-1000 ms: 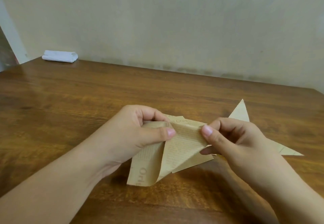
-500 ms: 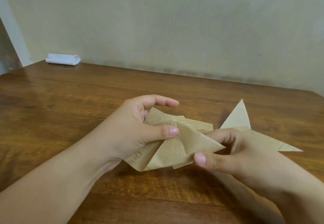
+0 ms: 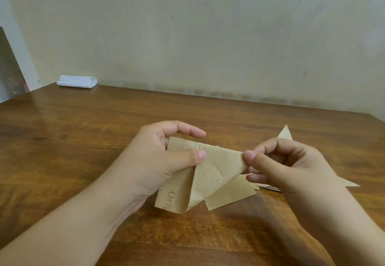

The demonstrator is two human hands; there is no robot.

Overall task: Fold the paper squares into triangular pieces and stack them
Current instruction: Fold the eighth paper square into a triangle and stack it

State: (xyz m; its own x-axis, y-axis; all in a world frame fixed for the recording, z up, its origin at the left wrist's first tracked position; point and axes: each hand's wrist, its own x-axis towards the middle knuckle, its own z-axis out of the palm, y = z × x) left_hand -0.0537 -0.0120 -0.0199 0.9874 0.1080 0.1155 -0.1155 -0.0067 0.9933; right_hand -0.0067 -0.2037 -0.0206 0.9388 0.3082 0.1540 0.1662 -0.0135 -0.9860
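- Wooden brown table [image 3: 87,140] runs back to a plain cream wall [image 3: 208,36], and both hands work just above the tabletop near its middle
- left hand [image 3: 154,161]: its thumb lies flat across the near face of a tan, partly folded paper square printed with fine text [image 3: 214,170], pinching the sheet against fingers curled behind it; the index finger arches free over the sheet's top edge
- right hand [image 3: 291,167]: thumb and index tips pinch the paper's upper right corner, with the remaining fingers curled beneath
- between the two grips the paper stretches roughly left to right along its top edge, held off the table; a diagonal crease crosses its face, and its left part hangs down in a loose curl, with large letters "Ori" near the bottom
- a lower flap of the same tan paper juts toward the near right, below the right hand's fingers; whether it touches the table I cannot tell
- behind the right hand lie folded tan paper triangles [image 3: 285,134] on the table, one tip pointing away, another pointing right
- a folded white cloth [image 3: 77,81] sits at the table's far left corner, well apart
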